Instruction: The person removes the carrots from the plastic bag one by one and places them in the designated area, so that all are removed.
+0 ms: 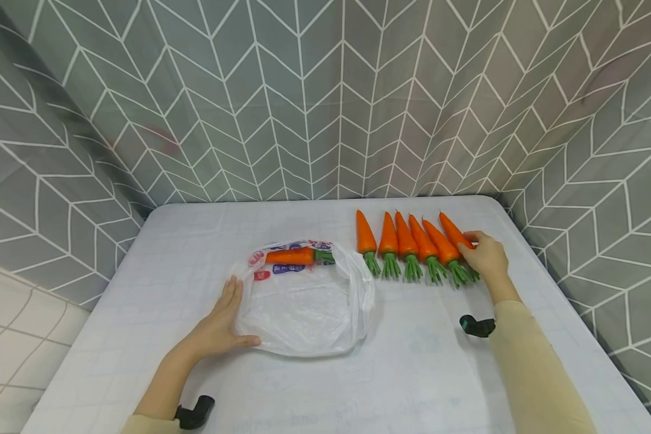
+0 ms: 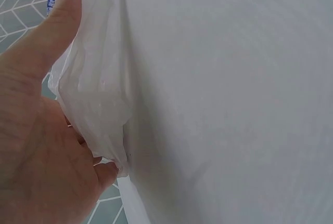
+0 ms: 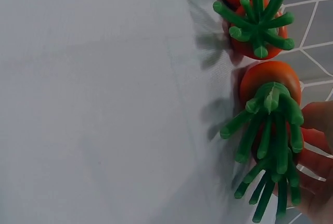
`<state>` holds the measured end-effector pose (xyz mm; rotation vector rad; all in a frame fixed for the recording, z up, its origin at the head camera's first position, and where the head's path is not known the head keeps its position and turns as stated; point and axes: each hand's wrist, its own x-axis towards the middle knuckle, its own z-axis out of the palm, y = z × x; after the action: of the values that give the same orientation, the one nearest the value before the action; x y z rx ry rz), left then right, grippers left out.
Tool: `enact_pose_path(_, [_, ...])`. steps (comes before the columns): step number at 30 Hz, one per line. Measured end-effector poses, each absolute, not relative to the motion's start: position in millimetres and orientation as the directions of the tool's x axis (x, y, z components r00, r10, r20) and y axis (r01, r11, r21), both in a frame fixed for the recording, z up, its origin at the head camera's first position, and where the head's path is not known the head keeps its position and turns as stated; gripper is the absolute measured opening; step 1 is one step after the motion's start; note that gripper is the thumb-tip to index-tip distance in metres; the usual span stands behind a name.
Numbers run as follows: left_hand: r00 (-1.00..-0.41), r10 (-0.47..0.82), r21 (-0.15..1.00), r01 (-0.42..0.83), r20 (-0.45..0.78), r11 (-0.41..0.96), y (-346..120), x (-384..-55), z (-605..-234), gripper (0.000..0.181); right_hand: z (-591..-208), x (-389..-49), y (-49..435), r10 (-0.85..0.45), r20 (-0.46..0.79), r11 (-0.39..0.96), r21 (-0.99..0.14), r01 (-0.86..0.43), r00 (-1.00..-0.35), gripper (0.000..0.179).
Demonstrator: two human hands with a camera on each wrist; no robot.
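Observation:
A white plastic bag [image 1: 361, 301] with red and blue print lies with its mouth spread wide. One orange carrot [image 1: 290, 256] with green stems lies inside, near the bag's far edge. My left hand [image 1: 222, 322] rests against the bag's left side, fingers straight and thumb spread; in the left wrist view the thumb [image 2: 60, 21] lies along the plastic. At the right end of a row of carrots, my right hand [image 1: 485, 259] grips the rightmost carrot [image 1: 454, 230] between thumb and fingers. Its green stems are partly behind the neighbouring carrot's [image 1: 439, 241].
Several more carrots [image 1: 405, 238] lie side by side right of the bag, tips pointing away and stems toward me. A white cloth covers the table [image 1: 401, 374]. Grey patterned curtains [image 1: 325, 108] hang behind and at both sides.

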<state>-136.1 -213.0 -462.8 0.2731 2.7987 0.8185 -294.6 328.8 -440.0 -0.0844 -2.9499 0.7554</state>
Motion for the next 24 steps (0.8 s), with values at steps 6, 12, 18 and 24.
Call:
enact_pose_path(6, [-0.961, 0.237, 0.548, 0.123, -0.142, 0.827, -213, -135, -462, 0.130, -437, -293, 327, 0.068, 0.068, 0.881, -0.473, 0.028, -0.995, 0.050])
enact_pose_path(12, [-0.962, 0.234, 0.553, 0.121, -0.139, 0.824, -213, -135, -461, 0.130, -433, -287, 324, 0.139, 0.182, 0.857, -0.515, 0.026, -0.974, 0.054])
enact_pose_path(18, [-0.962, 0.232, 0.551, 0.118, -0.142, 0.826, -213, -135, -461, 0.130, -427, -278, 309, 0.212, 0.423, 0.794, -0.600, -0.097, -0.881, 0.046])
enact_pose_path(24, [-0.962, 0.231, 0.552, 0.115, -0.146, 0.826, -212, -135, -460, 0.130, -419, -269, 289, 0.135, 0.564, 0.746, -0.599, -0.291, -0.815, 0.043])
